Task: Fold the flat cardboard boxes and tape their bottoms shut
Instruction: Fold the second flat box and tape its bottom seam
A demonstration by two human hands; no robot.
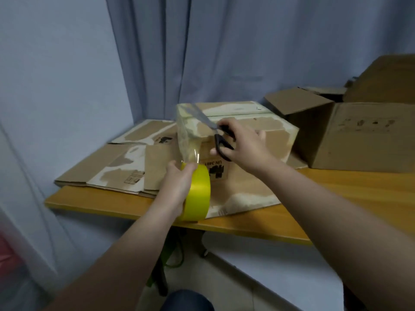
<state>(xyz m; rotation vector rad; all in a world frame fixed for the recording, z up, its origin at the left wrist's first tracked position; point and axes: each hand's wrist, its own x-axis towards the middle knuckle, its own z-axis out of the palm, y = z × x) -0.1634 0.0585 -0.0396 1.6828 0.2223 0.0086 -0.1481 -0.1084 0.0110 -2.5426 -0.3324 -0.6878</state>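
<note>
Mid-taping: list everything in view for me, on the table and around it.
folded box: one, brown, table centre
flat boxes: at least two, brown, table left
open boxes: at least two, brown, table right
tape roll: one, yellow, in left hand
tape strip: one, clear, roll up to folded box
scissors: one pair, black handles, blades at strip
table: one, orange wood
curtain: one, grey-blue, behind
left hand: grips tape roll
right hand: holds scissors

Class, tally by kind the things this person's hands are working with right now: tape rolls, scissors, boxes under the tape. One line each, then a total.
Yellow tape roll: 1, in the left hand
Scissors: 1, in the right hand
Box under the tape: 1
Total: 3
</note>
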